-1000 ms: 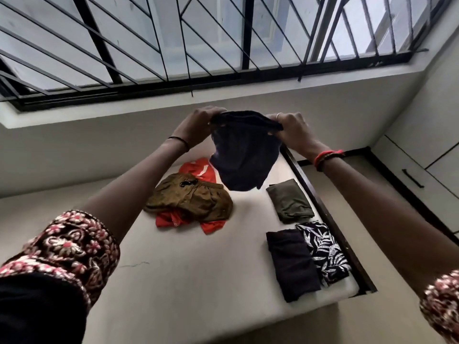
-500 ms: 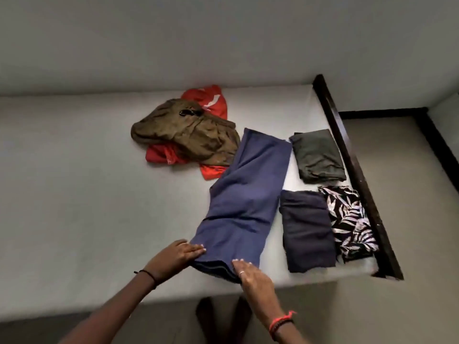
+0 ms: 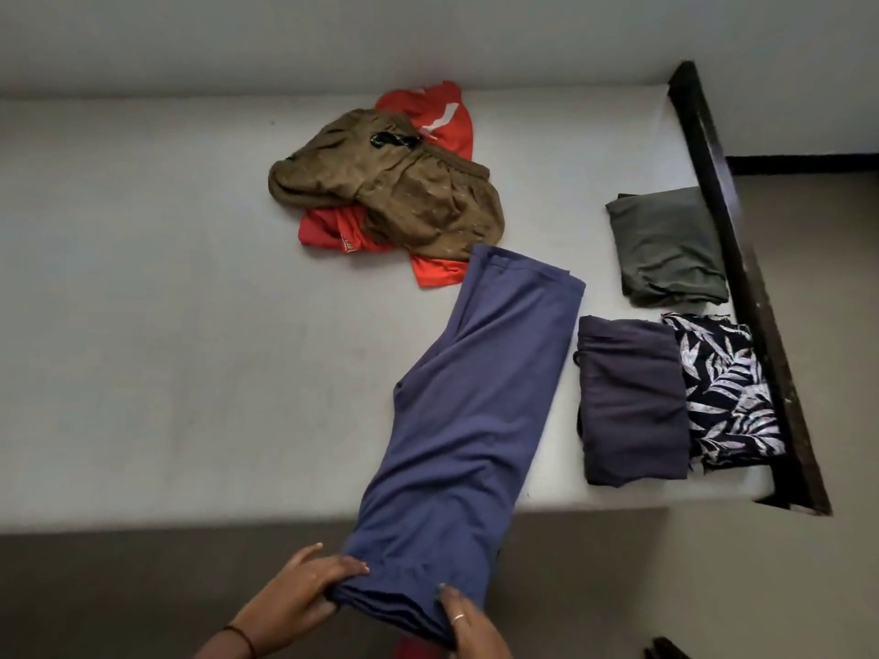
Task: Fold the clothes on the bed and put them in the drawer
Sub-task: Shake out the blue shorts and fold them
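Near bed (image 3: 142, 325) edge: left hand (image 3: 295, 606), right hand (image 3: 468, 625) are curling fingers round blue trousers (image 3: 475, 411).
Right side: three garments (image 3: 632, 401) are lying folded.
Far side: brown shorts (image 3: 390, 192), red shirt (image 3: 437, 121) are awaiting folding.

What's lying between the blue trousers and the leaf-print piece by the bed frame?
In the head view, one folded dark navy garment lies between the blue trousers and the leaf-print piece.
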Motion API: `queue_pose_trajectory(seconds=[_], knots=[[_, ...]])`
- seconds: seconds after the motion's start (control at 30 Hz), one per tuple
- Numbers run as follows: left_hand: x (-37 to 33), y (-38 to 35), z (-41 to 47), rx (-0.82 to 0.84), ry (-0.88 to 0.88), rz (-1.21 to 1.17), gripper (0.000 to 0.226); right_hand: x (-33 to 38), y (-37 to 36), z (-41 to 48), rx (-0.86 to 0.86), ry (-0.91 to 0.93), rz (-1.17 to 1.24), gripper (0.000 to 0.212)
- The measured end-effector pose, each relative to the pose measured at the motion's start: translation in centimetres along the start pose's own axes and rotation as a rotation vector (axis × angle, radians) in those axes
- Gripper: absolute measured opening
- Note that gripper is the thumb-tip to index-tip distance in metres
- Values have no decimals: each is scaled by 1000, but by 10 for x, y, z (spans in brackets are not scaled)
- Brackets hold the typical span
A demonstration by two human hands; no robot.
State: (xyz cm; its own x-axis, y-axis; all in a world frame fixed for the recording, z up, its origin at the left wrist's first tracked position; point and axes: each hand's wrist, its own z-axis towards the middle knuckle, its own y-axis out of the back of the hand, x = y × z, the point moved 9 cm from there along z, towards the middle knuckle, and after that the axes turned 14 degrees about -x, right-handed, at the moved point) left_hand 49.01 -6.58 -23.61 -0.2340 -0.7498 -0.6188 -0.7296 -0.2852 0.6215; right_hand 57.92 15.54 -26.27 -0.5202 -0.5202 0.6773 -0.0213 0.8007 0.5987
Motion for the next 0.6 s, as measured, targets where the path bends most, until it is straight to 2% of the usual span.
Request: queue_pose_trajectory(seconds=[0.03, 0.07, 0.1, 0.17, 0.27, 0.5, 0.6], knots=[[-9, 14, 5, -69, 9, -93, 64, -10, 10, -4, 163, -37, -59, 45], [-12, 32, 13, -158, 26, -157, 58, 15, 11, 0, 254, 41, -78, 48], [-17, 45, 22, -185, 39, -222, 48, 38, 23, 12, 232, 83, -49, 47], [-25, 66, 44, -179, 112, -378, 38, 55, 63, 37, 219, 12, 95, 39], [-31, 92, 87, -209, 180, -537, 49, 69, 93, 93, 231, -20, 111, 41], [-27, 128, 211, -321, 250, -517, 42, 58, 117, 216, 182, -148, 250, 23], [-10, 124, 248, -355, 327, -473, 46, 45, 111, 257, 151, -205, 252, 24]])
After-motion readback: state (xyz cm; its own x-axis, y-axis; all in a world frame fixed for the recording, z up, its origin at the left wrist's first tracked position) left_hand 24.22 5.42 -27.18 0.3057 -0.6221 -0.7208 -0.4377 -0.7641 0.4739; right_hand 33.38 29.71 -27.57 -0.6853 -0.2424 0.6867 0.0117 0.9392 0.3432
